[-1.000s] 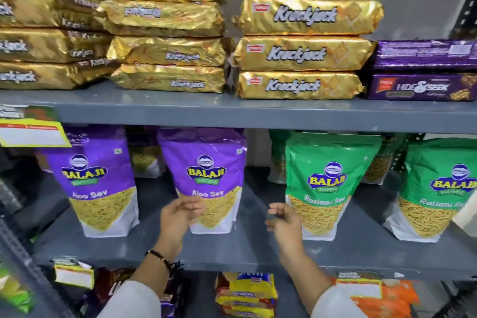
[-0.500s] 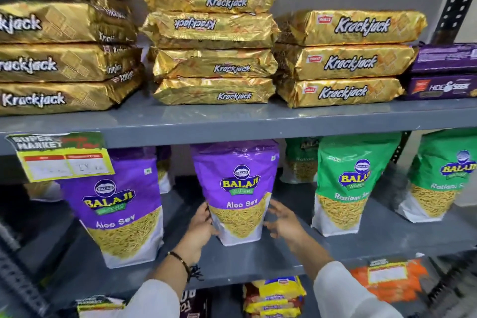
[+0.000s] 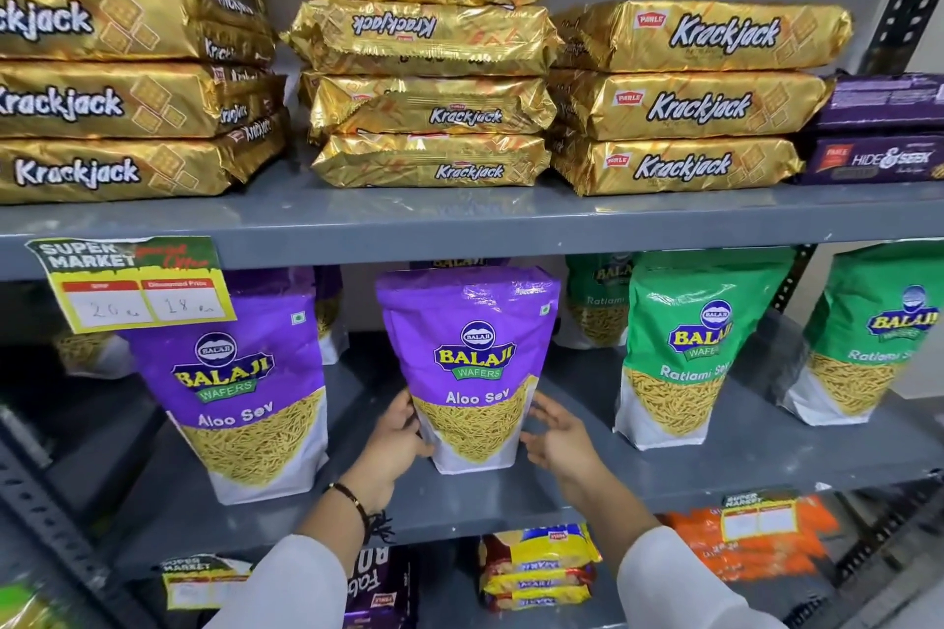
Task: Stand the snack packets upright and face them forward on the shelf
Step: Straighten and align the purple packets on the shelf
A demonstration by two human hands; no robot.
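A purple Balaji Aloo Sev packet [image 3: 470, 347] stands upright, front forward, in the middle of the grey middle shelf [image 3: 511, 501]. My left hand [image 3: 393, 439] grips its lower left edge, thumb on the front. My right hand [image 3: 559, 439] presses against its lower right edge with the fingers spread. A second purple Aloo Sev packet [image 3: 245, 388] stands upright to the left. Two green Ratlami Sev packets [image 3: 684, 347] [image 3: 868, 337] stand upright to the right. More packets stand behind them, partly hidden.
The upper shelf carries stacks of gold Krackjack packs [image 3: 429, 51] and purple Hide & Seek boxes [image 3: 878, 138]. A price tag [image 3: 133, 284] hangs from its front edge. Yellow packs [image 3: 536, 567] and orange packs [image 3: 751, 541] lie on the shelf below.
Both hands reached in from in front of the shelf and closed on the sides of the middle purple packet. The view has moved closer and to the left.
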